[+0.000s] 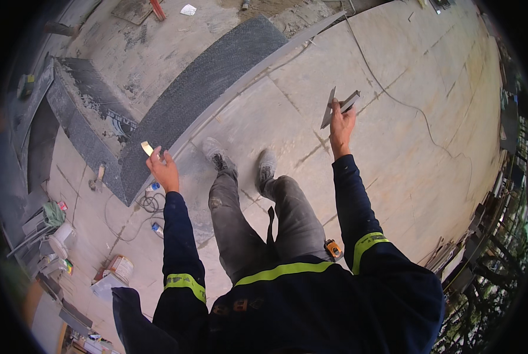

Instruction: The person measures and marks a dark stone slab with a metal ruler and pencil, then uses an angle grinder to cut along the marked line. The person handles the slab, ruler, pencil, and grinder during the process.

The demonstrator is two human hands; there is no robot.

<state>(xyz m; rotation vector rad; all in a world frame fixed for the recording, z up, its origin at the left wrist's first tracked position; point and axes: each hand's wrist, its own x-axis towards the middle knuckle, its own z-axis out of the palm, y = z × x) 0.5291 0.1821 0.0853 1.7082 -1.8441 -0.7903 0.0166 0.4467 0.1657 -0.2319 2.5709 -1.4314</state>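
head view: my left hand (164, 171) is at the near corner of a dark grey speckled stone slab (216, 76). thumb and fingers are closed on a small pale yellow strip (147, 148), which is seen over the slab's surface; whether it touches the stone, i cannot tell. my right hand (342, 130) is well apart from the left, raised over the concrete floor (405, 171), and grips a flat-bladed metal tool (327, 112), trowel-like in form, its thin plate pointing away from me. the long slab meets a second dark stone slab (87, 115) at a corner left of my left hand. a thin grey cable (418, 108) runs along the floor to the right. near my left forearm lie a coiled cord (150, 203) and two blue plugs (157, 229). a bucket (121, 266) stands farther to the left. an orange tape measure (333, 248) is noted at my right hip.
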